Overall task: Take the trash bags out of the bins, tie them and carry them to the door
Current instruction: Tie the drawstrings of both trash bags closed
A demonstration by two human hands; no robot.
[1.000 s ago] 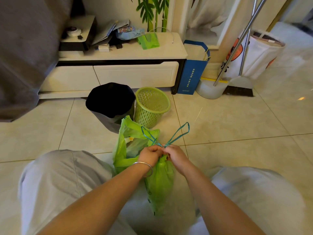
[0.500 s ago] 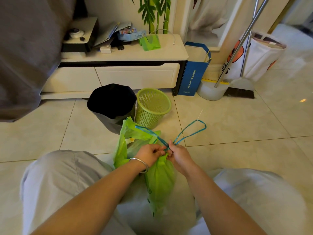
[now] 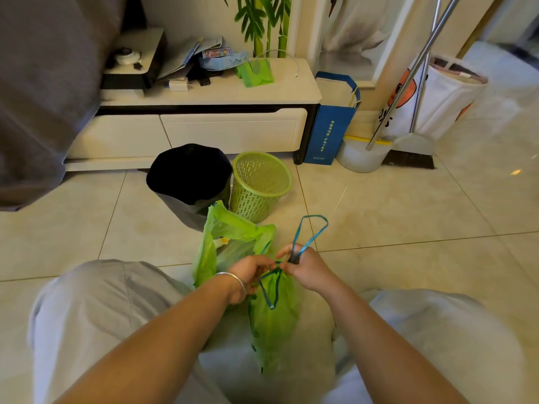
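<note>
Head view, tying step. Item: translucent green plastic trash bag [image 3: 271, 325], out of its bin, standing on the tiled floor [image 3: 393, 217] between the person's knees. Blue drawstring tape [image 3: 309, 231]: one loop upright, one hanging down the bag's front. Left hand [image 3: 250, 272]: fingers pinched on the tape at the gathered neck. Right hand [image 3: 309, 266]: fingers pinched on the upright loop's base. Green slotted plastic basket [image 3: 259, 185]: bare of any liner; black-lined grey bin [image 3: 189, 182] beside it, liner in place. Next move, judged: cinch the knot tight.

A green trash bag [image 3: 271, 322] hangs upright, its blue drawstring [image 3: 309, 234] looped above. Behind stand an empty green basket bin [image 3: 261, 185] and a black-lined bin [image 3: 189, 176]
</note>
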